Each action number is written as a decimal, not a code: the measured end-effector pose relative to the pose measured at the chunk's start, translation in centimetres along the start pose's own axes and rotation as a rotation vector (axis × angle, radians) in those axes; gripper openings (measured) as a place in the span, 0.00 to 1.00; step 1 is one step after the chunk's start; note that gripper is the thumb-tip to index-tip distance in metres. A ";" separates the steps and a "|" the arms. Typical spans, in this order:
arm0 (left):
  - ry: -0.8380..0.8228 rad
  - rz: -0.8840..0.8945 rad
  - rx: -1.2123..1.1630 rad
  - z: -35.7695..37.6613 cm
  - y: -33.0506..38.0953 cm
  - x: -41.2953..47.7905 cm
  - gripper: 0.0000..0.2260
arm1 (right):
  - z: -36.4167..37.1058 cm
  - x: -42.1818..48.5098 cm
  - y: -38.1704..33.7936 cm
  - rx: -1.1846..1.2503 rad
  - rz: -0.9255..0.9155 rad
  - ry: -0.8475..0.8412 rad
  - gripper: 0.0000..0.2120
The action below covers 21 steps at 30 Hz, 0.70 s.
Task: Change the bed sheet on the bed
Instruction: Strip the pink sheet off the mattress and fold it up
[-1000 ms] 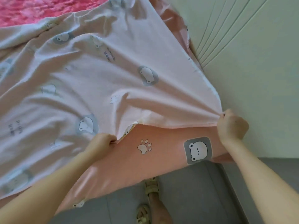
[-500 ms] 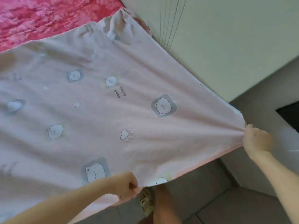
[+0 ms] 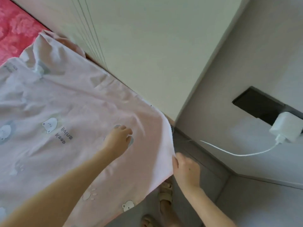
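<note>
one sheet [image 3: 78, 112], two hands, two sandalled feet, one charger [image 3: 286, 126], one cable [image 3: 237, 153].

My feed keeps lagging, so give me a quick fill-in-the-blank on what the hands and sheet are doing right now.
1. The left hand rests flat on the ____ bear-print sheet.
2. The right hand grips the sheet's hanging ____.
3. A white charger is plugged into the ____.
4. The uncovered bedding at the far left is ____.

Missing words: pink; corner; wall; red

A single wide-angle head camera looks steeply down from close above the bed corner, taking in the sheet [image 3: 78, 115], both forearms, the wall [image 3: 147, 54] beyond and the floor [image 3: 246, 202] by the feet.
</note>
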<state>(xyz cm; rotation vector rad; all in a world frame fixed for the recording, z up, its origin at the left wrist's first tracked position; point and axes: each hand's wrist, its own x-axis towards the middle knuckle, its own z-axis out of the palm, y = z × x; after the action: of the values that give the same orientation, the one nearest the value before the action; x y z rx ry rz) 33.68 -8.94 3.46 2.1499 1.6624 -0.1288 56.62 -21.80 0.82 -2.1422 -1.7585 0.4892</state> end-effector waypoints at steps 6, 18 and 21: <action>0.055 0.412 0.327 0.1 2.5 10.0 0.20 | 3.9 -1.5 1.9 0.263 0.303 0.042 0.08; -0.057 0.474 0.547 2.5 2.1 16.5 0.14 | 8.9 5.2 8.9 0.164 0.838 -0.185 0.18; 0.016 0.545 0.559 2.4 1.5 17.4 0.06 | 10.6 6.5 6.9 0.137 0.750 -0.052 0.23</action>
<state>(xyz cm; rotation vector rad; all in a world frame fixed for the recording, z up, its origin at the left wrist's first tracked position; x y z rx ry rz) 40.40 5.54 -3.94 2.9421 1.0629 -0.4546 58.93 -16.34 -12.11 -2.6462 -0.8461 0.8146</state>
